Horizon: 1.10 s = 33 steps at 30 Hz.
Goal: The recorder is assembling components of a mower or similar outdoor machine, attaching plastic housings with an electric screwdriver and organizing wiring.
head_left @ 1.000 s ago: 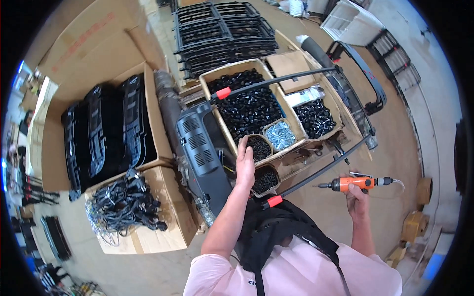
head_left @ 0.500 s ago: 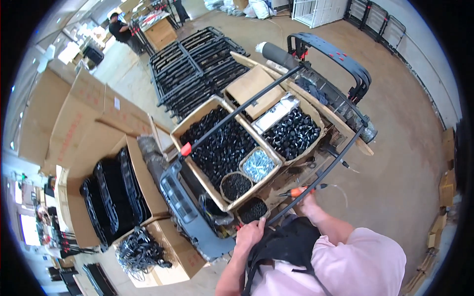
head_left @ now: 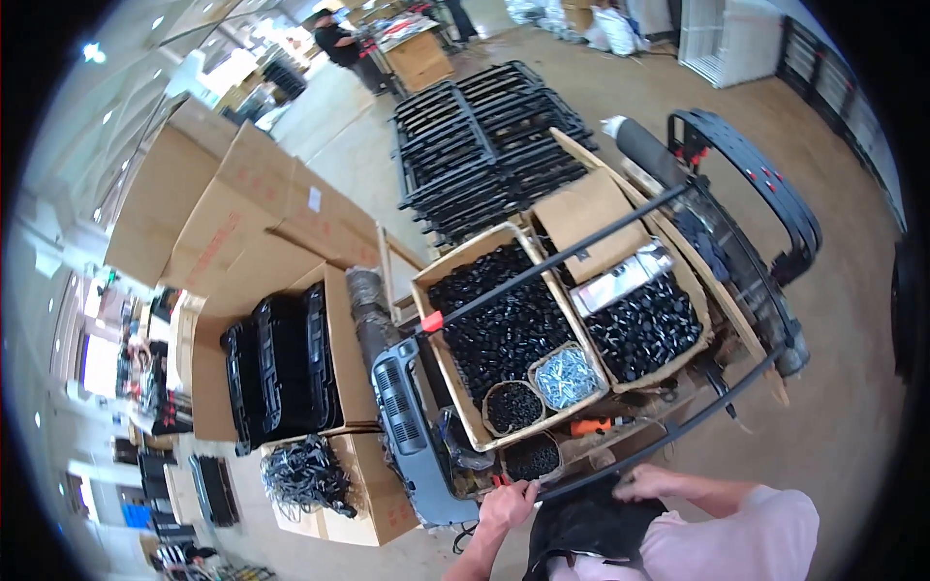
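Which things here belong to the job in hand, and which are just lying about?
Likely job:
black tubular frame with grey vented plastic panel; left hand at its near corner, right hand beside it
orange cylindrical power tool
silvery metal fasteners

Apparently lying about:
tangled black cables
stacked black metal frames
black moulded panels in open brown cardboard box
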Motion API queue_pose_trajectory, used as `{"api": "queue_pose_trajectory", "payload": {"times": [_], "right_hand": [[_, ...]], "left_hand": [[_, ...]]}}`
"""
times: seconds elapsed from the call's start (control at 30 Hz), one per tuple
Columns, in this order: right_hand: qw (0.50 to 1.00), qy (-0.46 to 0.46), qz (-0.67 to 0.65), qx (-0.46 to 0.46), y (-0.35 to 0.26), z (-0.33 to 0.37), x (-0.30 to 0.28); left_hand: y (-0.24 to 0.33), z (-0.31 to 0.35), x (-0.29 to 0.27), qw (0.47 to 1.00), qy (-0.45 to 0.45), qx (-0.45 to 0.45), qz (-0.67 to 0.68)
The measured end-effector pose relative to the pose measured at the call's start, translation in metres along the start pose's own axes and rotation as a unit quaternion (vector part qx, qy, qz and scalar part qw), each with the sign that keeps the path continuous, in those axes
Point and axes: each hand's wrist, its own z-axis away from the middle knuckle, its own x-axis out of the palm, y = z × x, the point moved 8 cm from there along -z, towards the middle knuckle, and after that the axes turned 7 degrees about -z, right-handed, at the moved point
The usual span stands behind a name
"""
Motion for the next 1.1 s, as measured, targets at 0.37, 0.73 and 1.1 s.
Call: {"api": "queue_pose_trajectory", "payload": {"times": [0.37, 0.73, 1.1], "right_hand": [[0.693, 0.398, 0.345, -0.491, -0.425, -0.021, -0.178], [0.827, 0.269, 0.458, -0.183, -0.47, -0.151, -0.159], [0.636, 0.282, 0.476, -0.538, -0.544, 0.09, -0.025]], "left_hand": [[0.023, 0.064, -0.052, 0.892, 0.437, 0.098, 0.057], [0.017, 0.036, 0.137, 0.416, 0.087, 0.011, 0.905], [-0.011, 0.138, 0.117, 0.324, 0.197, -0.031, 0.925]]}}
